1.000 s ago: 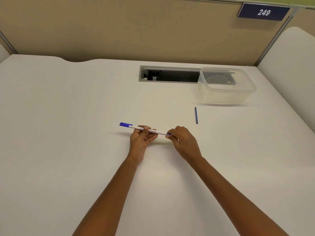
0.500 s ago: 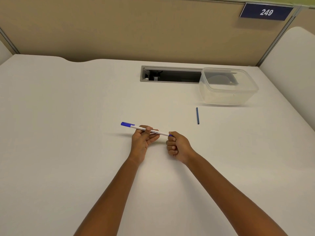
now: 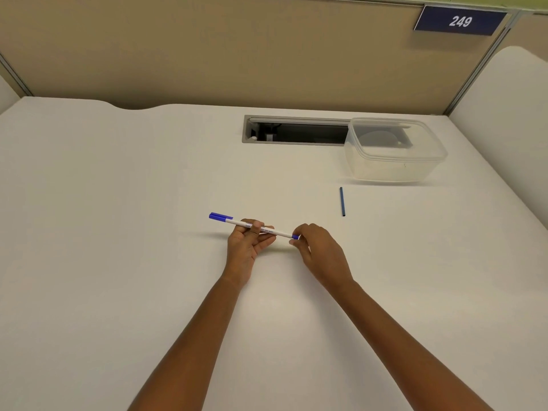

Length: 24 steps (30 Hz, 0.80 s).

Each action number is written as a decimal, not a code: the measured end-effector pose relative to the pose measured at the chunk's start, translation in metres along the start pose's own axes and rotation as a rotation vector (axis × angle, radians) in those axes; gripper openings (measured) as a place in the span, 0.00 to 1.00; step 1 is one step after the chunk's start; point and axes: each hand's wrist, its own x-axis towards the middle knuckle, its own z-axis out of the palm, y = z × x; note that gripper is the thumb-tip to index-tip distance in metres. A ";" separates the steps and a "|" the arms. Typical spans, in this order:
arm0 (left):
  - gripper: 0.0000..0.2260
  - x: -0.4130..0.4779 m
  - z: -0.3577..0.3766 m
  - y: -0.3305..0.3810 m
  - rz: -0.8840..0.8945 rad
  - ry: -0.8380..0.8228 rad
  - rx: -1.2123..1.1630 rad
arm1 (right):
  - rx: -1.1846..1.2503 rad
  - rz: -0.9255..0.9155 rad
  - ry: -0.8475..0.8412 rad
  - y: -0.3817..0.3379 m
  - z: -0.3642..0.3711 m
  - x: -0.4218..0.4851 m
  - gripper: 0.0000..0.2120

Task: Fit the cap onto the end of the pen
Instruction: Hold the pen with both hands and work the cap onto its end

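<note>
A white pen (image 3: 280, 231) with printed lettering lies nearly level above the desk, held around its middle by my left hand (image 3: 247, 247). A blue cap (image 3: 221, 216) sits on the pen's left end, pointing left. The pen's right end is blue (image 3: 295, 236), and the fingertips of my right hand (image 3: 318, 250) pinch it there. Whether that blue end is a plug or a small cap, I cannot tell.
A thin dark blue stick (image 3: 342, 201) lies on the white desk (image 3: 118, 232) to the right of my hands. Behind it stands a clear plastic tub with lid (image 3: 394, 149), partly over a grey cable slot (image 3: 293, 130). A beige partition rises at the back.
My right hand curled into a fist at the pen's right end half a second ago; now its fingers have loosened to a fingertip pinch. The pen and my left hand have barely moved.
</note>
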 end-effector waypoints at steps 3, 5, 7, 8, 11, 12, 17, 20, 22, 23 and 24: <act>0.08 0.000 0.000 -0.001 -0.009 -0.004 0.006 | -0.055 -0.081 0.023 0.001 -0.001 0.000 0.08; 0.09 0.000 -0.001 -0.001 -0.010 -0.004 -0.001 | 0.041 -0.066 0.015 0.000 0.000 0.002 0.08; 0.09 0.000 -0.002 -0.002 -0.011 -0.005 -0.002 | 0.175 -0.006 -0.003 -0.002 0.002 0.002 0.07; 0.09 -0.001 -0.002 -0.002 -0.012 -0.008 -0.002 | 0.243 0.040 -0.017 -0.004 0.002 0.002 0.08; 0.09 0.000 -0.002 -0.001 -0.016 -0.018 -0.001 | 0.481 0.234 -0.082 -0.009 0.000 0.004 0.14; 0.09 0.000 -0.002 -0.001 -0.016 -0.020 0.002 | 0.584 0.315 -0.115 -0.011 -0.001 0.006 0.17; 0.09 -0.001 0.000 -0.001 -0.009 -0.023 0.013 | 1.274 0.868 -0.329 -0.015 -0.006 0.014 0.21; 0.09 -0.002 0.000 -0.001 -0.008 -0.020 0.017 | 1.444 0.978 -0.402 -0.015 -0.009 0.017 0.21; 0.09 -0.002 0.000 -0.001 -0.007 -0.015 0.015 | 1.217 0.884 -0.378 -0.016 -0.009 0.016 0.21; 0.09 -0.002 0.001 -0.001 -0.006 -0.011 0.012 | 1.051 0.796 -0.348 -0.017 -0.008 0.015 0.21; 0.09 -0.002 0.001 0.000 -0.003 -0.006 0.008 | 0.903 0.703 -0.309 -0.017 -0.007 0.014 0.22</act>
